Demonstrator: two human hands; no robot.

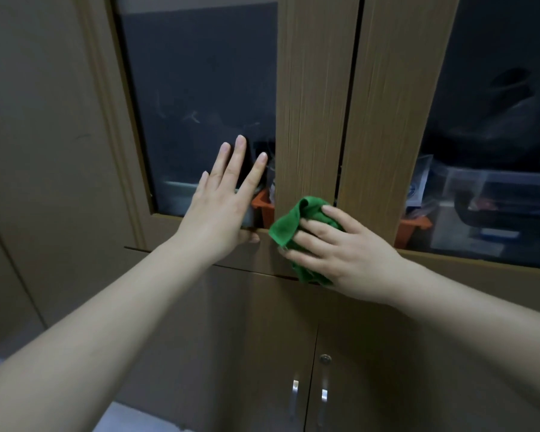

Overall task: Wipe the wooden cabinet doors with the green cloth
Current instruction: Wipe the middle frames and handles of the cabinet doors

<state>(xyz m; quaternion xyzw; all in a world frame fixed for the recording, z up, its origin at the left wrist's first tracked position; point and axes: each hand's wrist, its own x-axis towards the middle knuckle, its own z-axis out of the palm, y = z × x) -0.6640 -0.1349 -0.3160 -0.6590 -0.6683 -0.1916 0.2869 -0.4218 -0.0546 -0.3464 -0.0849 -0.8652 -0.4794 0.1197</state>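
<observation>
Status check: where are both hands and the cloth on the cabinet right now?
Left hand flat on glass door. Right hand presses green cloth on wooden frame. Nothing blocking.

left hand (222, 207) flat, fingers spread, right hand (340, 251) pressing, both arms outstretched

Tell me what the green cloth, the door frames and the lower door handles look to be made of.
Green cloth: soft, fuzzy weave, probably microfibre. Door frames: matt, streaked wood grain, likely laminate or veneer. Lower door handles: brushed silvery sheen, apparently metal.
</observation>
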